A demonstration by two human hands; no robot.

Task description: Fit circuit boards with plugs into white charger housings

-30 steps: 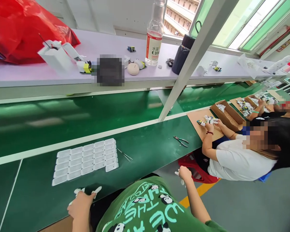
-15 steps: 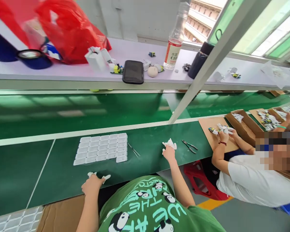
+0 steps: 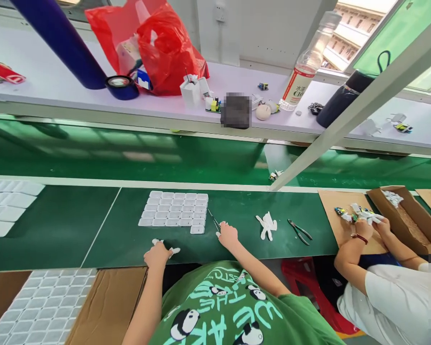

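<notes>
My right hand (image 3: pixel 229 235) is at the near end of a pair of metal tweezers (image 3: pixel 213 219), its thumb and fingers closed around that end. The tweezers lie beside the right edge of a block of white plastic cases (image 3: pixel 175 209) set in rows. Near the table's front edge, my left hand (image 3: pixel 157 255) rests with thumb and fingers apart, holding nothing. White covers show on its fingertips. A crumpled white piece (image 3: pixel 267 225), perhaps a bundle of finger covers or a glove, lies to the right of my right hand.
Pliers (image 3: pixel 300 232) lie further right. A co-worker's hands (image 3: pixel 364 230) handle white parts over a cardboard sheet (image 3: pixel 330 211), by an open box (image 3: pixel 398 215). More white cases (image 3: pixel 46 306) sit low left. A slanted post (image 3: pixel 309 148) and shelf (image 3: pixel 237 72) stand behind.
My right hand has let go of the crumpled white piece and moved left to the tweezers. My left hand stays near the front edge. The view has turned left.
</notes>
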